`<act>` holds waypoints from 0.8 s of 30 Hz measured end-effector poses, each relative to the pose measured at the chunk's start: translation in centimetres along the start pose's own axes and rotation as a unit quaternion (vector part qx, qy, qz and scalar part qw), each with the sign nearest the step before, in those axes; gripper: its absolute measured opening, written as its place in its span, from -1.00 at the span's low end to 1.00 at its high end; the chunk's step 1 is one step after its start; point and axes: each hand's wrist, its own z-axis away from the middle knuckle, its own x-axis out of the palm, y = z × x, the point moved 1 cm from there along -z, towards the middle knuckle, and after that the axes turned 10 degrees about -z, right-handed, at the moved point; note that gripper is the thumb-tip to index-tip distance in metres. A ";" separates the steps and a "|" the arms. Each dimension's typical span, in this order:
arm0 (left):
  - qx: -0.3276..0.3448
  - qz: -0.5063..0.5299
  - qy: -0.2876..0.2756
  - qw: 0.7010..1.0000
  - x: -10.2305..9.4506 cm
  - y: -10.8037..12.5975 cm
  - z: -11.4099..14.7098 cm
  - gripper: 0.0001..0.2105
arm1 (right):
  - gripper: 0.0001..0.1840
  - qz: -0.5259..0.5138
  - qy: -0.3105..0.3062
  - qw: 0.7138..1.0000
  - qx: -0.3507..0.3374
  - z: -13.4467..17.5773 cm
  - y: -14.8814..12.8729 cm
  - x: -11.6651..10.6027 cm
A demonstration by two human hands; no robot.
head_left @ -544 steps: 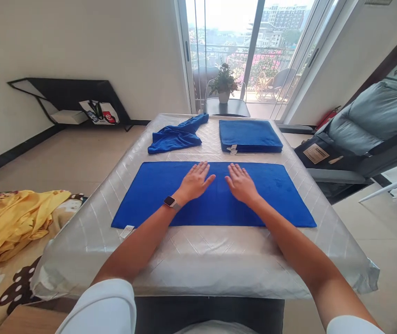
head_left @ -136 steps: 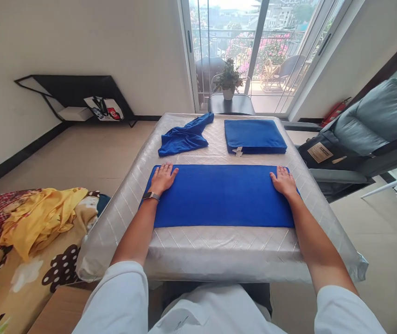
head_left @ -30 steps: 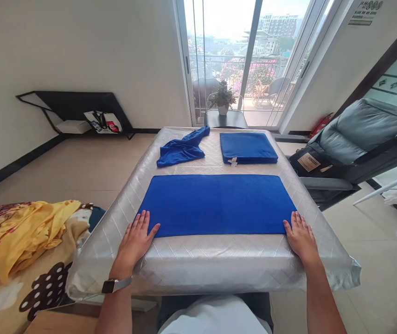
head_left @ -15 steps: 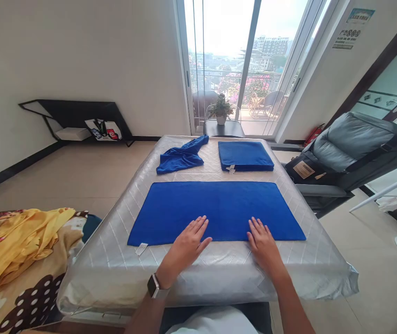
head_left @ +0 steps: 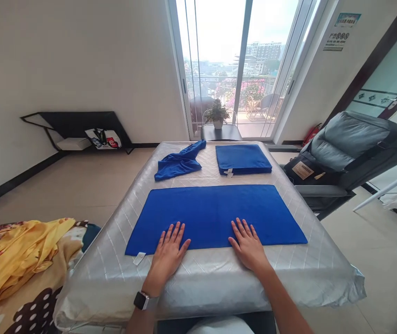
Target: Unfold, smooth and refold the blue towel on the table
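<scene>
A blue towel point(head_left: 215, 208) lies flat and spread wide across the table, with a white tag point(head_left: 139, 258) at its near left corner. My left hand point(head_left: 169, 248) rests palm down on its near edge, left of the middle, fingers stretched out. On the same edge, right of the middle, my right hand point(head_left: 247, 241) also lies flat with its fingers apart. Behind the spread towel, a crumpled blue cloth point(head_left: 179, 161) sits at the far left. To the right of that cloth is a neat stack of folded blue towels point(head_left: 243, 158) with white tags at its front.
A silver quilted cover point(head_left: 212, 278) drapes over the table. Yellow fabric point(head_left: 28, 255) and patterned bedding lie at the left. A grey armchair point(head_left: 355, 139) holding a black bag point(head_left: 304, 169) stands at the right. Beyond the table, a potted plant point(head_left: 218, 113) sits on a chair.
Both hands have slid left along the towel's near edge, the left one farther, and its fingers now point more straight ahead. The towel stays flat. The camera view has shifted slightly.
</scene>
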 end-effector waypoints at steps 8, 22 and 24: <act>-0.199 -0.028 -0.062 0.978 -0.2 -11.0 2.2 -0.22 | -0.14 0.055 0.062 0.966 0.246 2.9 14.1 -4.6; -0.176 -0.013 -0.038 0.984 -1.1 -10.6 2.1 -0.18 | -0.05 0.029 0.064 0.958 0.279 3.6 15.7 -5.7; -0.177 -0.010 -0.053 0.983 -1.3 -10.7 1.9 -0.18 | -0.05 0.027 0.058 0.957 0.284 3.6 15.6 -5.9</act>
